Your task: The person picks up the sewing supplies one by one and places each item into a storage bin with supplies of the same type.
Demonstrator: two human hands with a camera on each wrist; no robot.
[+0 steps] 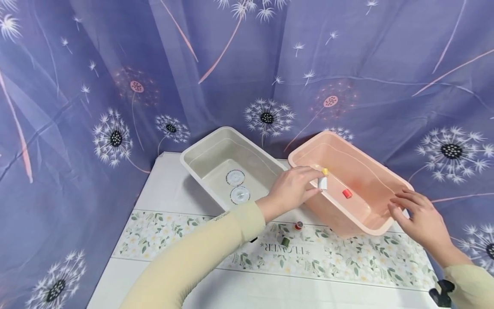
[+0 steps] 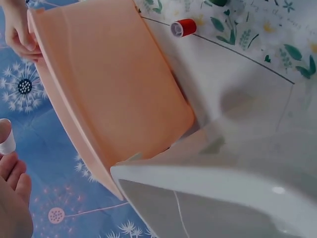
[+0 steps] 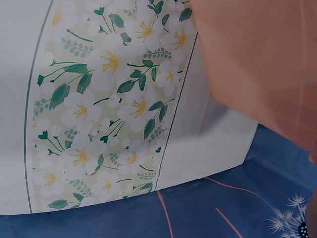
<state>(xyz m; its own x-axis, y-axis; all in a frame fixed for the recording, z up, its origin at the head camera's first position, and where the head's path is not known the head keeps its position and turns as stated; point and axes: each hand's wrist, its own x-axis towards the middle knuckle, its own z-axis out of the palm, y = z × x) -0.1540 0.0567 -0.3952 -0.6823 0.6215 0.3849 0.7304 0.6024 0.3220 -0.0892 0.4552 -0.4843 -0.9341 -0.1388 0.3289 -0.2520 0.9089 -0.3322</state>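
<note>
My left hand reaches over the near rim of the pink basin and pinches a white thread spool between thumb and fingers. In the left wrist view the white spool shows at the fingertips. Inside the basin lie a red spool and a yellow spool, the yellow one just beyond the held spool in the head view. My right hand rests on the basin's right end, fingers bent over the rim.
Left of the pink basin stands a grey basin holding two round discs ringed with small dots, one disc behind the other. On the flowered table cover lie a dark red spool and a green spool. A purple curtain hangs behind.
</note>
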